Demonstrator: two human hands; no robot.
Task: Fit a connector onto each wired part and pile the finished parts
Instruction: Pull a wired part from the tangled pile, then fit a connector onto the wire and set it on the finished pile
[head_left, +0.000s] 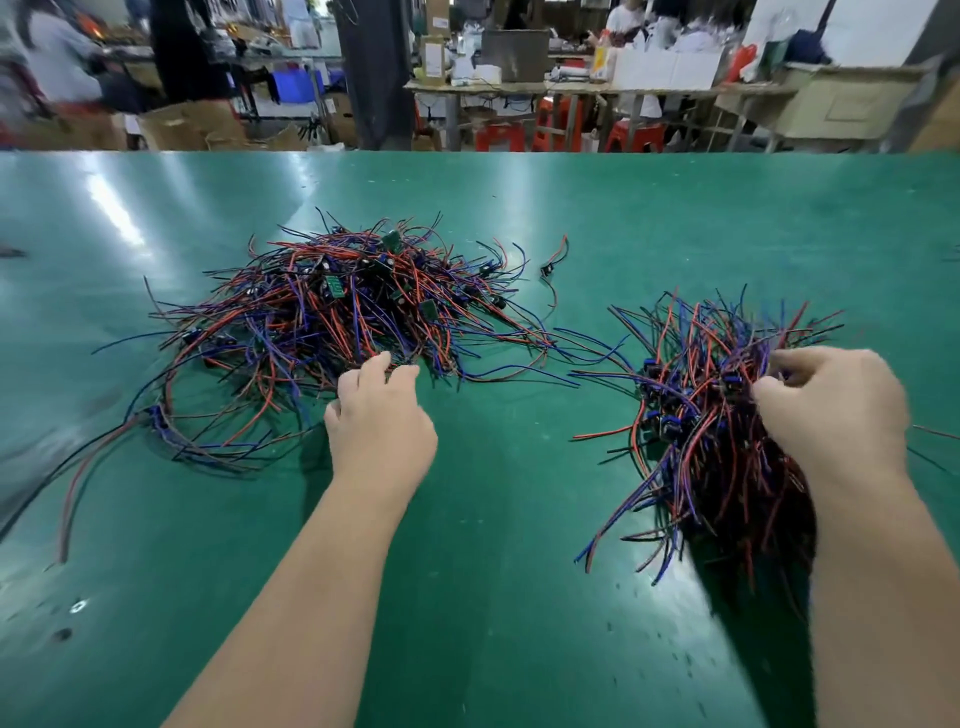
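Note:
A loose tangle of wired parts (337, 306), red, blue and black leads with small green boards, lies at the centre left of the green table (493, 571). My left hand (379, 421) reaches into its near edge, fingertips pinching among the wires. A tighter pile of wired parts (711, 415) with small dark blue components lies at the right. My right hand (836, 410) rests on top of that pile, thumb and fingers closed on wires at its far side. Which single part either hand holds is hidden by the tangle.
One stray wired part (550, 267) lies between the two piles toward the back. Long loose leads (78, 478) trail off the left pile toward the table's left edge. Beyond the far edge are workbenches, cardboard boxes, red stools and people.

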